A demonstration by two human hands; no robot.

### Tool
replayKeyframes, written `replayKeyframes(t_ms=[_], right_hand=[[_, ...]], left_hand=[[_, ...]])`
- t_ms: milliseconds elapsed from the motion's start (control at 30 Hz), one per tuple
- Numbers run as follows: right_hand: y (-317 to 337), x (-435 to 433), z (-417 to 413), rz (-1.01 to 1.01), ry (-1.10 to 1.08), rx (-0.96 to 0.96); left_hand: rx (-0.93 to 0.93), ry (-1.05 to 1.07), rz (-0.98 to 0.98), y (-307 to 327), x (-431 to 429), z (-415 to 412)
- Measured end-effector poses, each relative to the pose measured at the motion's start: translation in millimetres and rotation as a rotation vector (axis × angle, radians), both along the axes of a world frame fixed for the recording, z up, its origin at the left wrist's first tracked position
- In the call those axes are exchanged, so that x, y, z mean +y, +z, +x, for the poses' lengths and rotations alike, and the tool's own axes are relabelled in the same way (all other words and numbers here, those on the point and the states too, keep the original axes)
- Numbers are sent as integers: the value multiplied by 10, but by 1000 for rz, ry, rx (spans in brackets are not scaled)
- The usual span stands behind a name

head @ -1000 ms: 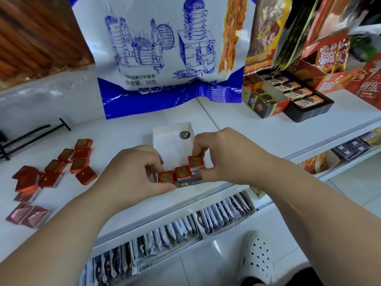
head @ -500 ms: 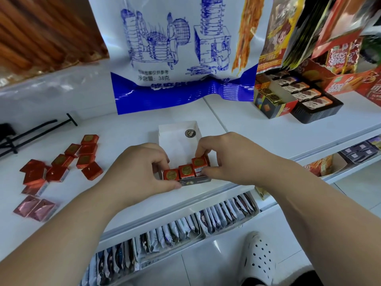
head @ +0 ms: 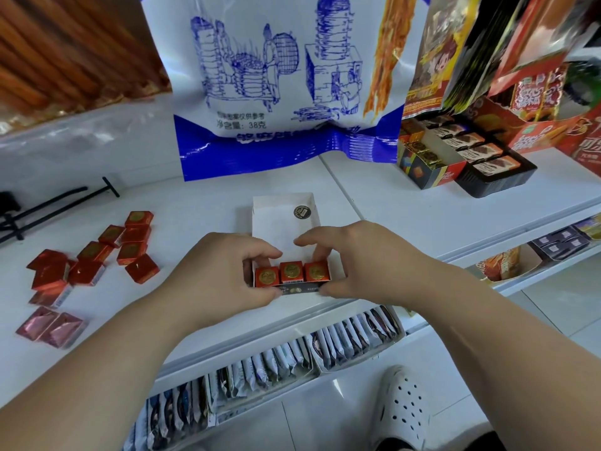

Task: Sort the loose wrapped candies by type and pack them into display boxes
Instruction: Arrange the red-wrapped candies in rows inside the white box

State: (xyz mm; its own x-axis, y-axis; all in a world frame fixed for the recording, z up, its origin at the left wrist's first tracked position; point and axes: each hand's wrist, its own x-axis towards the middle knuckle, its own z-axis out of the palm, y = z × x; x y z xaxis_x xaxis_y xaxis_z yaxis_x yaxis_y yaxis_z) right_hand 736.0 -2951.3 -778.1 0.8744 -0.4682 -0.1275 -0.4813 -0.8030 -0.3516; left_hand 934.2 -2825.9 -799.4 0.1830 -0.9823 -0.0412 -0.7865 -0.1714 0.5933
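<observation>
Candies (head: 291, 271), three red ones, sit side by side against the near wall of the box (head: 283, 219), right between my two hands. My left hand (head: 221, 275) is curled, thumb on the box's front lip and forefinger hooked down behind the left-most one, pinching that end of the row against the wall. My right hand (head: 367, 265) does the same at the other end. Its thumb is on the front lip, a finger is tucked behind the right-most one, and the forefinger is lifted over the bare box floor. I read this as squaring up the candies, tight to the front, so a next row can go in behind. Beyond my fingertips the box is unfilled. Out past my left hand, loose candies (head: 130, 242) of the same red kind lie scattered on the shelf (head: 195, 203). Nearer that forearm are two pink candies (head: 52, 330), set apart; a different type, I'd say.
</observation>
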Motion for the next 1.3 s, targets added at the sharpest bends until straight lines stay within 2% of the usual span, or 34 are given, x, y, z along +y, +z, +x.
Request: replayKeyframes(t_ms=[167,333,400,500,600,700,867,967,1133,1300], right_hand=[[19,-6,-13,-25,-25,-36],[36,95,106,-53,-29,-157],[56,150,209,-114,-12,-120],[46,222,360,-170,35,50],[51,269,440,-207,36,146],[143,326,450,-185,-8,140],[120,577,690,-127,-55,-197],[40,844,998,-99,2,-218],[-134,1102,1471,-65,95,-128],[-282,1199,1756,-176,136,-36]], left_hand=[[-5,-6,-36,-7,1,-56],[-36,-4,-191,50,121,27],[-57,38,-227,57,198,102],[-98,106,-253,49,346,239],[-133,187,-217,34,534,409],[-163,296,-205,52,719,615],[-194,567,-121,102,1041,1046],[-272,690,-97,83,1209,1276],[-245,665,-27,21,1349,1406],[-165,615,-13,32,1357,1360]])
